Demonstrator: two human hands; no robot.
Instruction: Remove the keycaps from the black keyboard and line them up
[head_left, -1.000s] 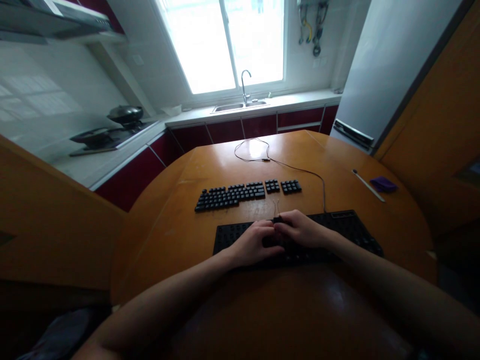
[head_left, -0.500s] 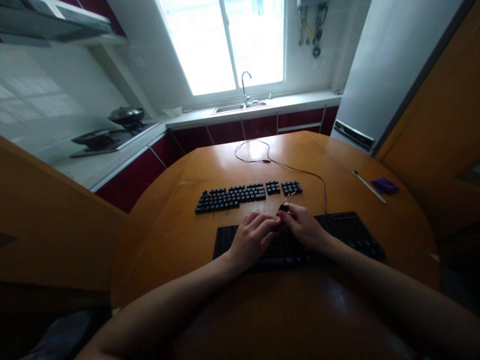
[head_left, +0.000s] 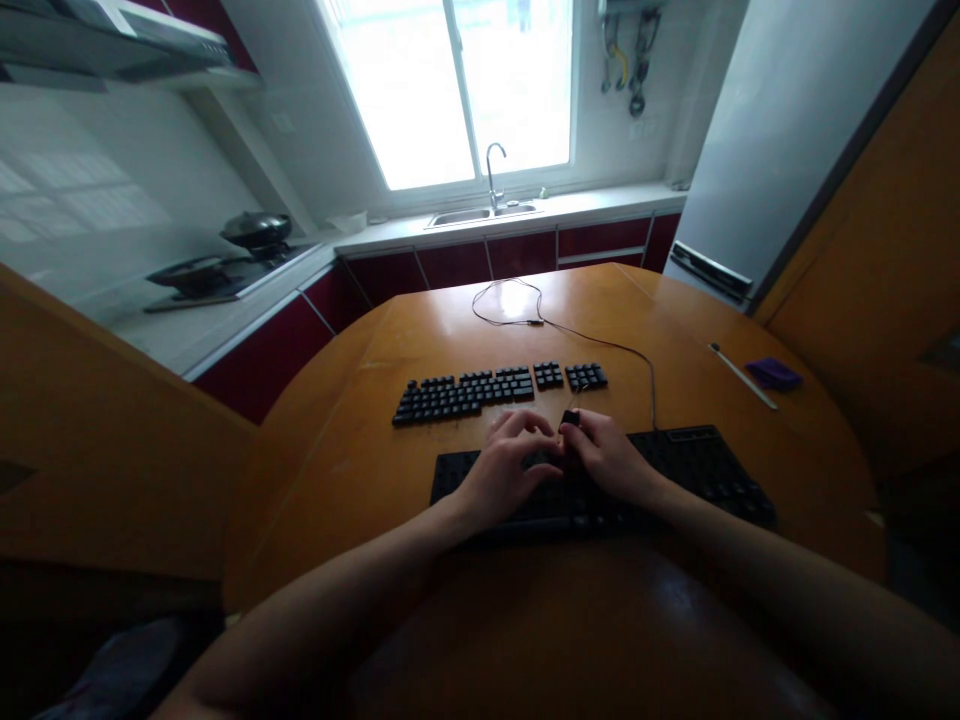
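Note:
My right hand (head_left: 606,455) is closed on a black binder clip (head_left: 571,417), whose thin wire handles point away from me. My left hand (head_left: 510,468) hovers over the keyboard base (head_left: 675,462), its fingers curved and apart from the thumb. Its fingertips come close to my right fingers; nothing shows between them. The dark base lies across the table under both hands, and they hide its middle. Behind it, loose black keycaps (head_left: 465,393) are laid out in rows and blocks like a keyboard.
A thin cable (head_left: 600,342) runs from the base and loops on the wooden table (head_left: 330,460). At the right lie a slim white stick with a dark tip (head_left: 742,377) and a purple cloth (head_left: 774,374). Beyond are a sink (head_left: 461,216), stove (head_left: 225,275) and fridge (head_left: 780,140).
My left hand's fingers have lifted and spread from the thumb. The clip has tilted slightly in my right hand, its wire handles now lower. The whole view has shifted a little.

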